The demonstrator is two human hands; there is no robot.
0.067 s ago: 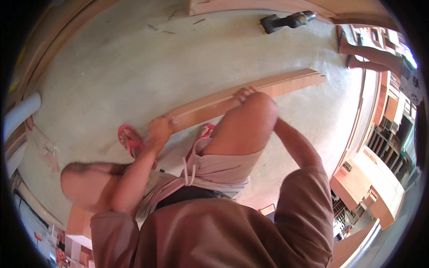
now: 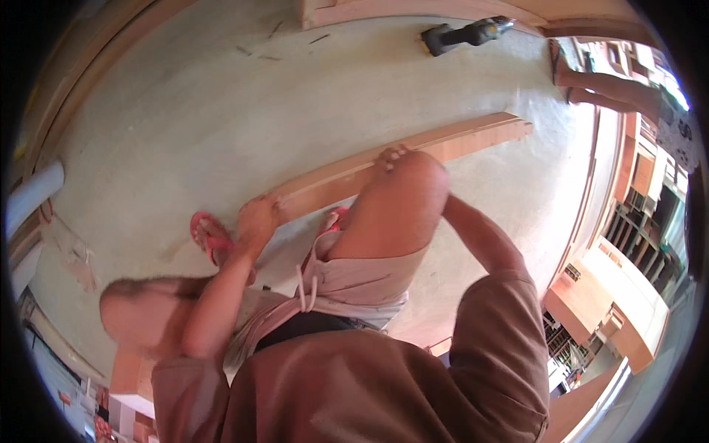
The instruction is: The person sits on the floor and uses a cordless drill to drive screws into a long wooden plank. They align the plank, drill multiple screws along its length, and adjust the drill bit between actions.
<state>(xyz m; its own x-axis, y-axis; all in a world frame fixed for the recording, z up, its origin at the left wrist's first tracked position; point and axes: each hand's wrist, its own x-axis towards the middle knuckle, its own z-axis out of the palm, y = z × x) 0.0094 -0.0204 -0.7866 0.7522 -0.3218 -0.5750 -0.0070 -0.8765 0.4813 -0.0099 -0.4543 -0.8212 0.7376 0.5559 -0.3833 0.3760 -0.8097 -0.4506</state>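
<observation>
A long, pale brown wooden board with a lengthwise step or second strip along it lies slantwise in front of my feet, its right end farther away. My left hand is closed around its near left end, the fingers curled over the edge. Farther along, my right hand grips the top edge with bent fingers. My raised right knee hides part of that hand and of the board's near side.
On the floor ahead lies a black cordless drill, near a long wooden piece. Dark slivers are scattered to its left. Another person's legs are at the far right. Wooden cabinets stand on the right, a pale pipe at left.
The view has shifted slightly, so the scene sits a little farther left. Both hands stay on the board.
</observation>
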